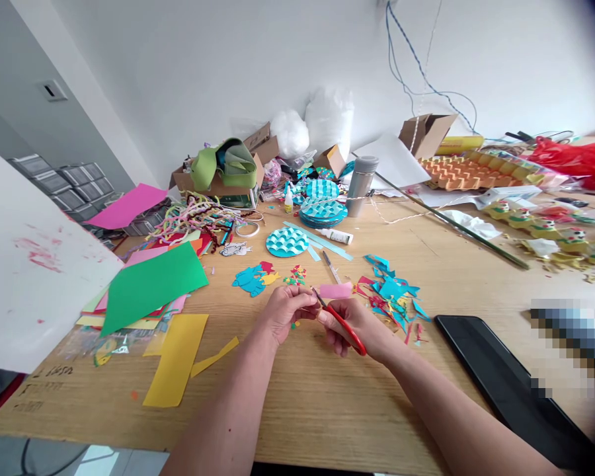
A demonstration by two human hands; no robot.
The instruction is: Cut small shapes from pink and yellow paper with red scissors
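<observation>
My right hand (357, 327) is closed round red-handled scissors (344, 325), blades pointing up and left toward my other hand. My left hand (285, 311) is pinched, fingertips close to the scissor tips; what it grips is too small to make out. A pink paper strip (336, 290) lies just beyond the scissors. Both hands hover over the wooden table (302, 390). Blue and red paper offcuts (391, 294) lie to the right of my right hand.
Green (151, 284) and yellow (176, 360) paper sheets lie at left. A blue paper cut-out (252, 277), blue patterned discs (287, 242), a glue bottle (337, 235), a grey flask (361, 185) and boxes stand further back. A black tablet (506, 383) lies at right.
</observation>
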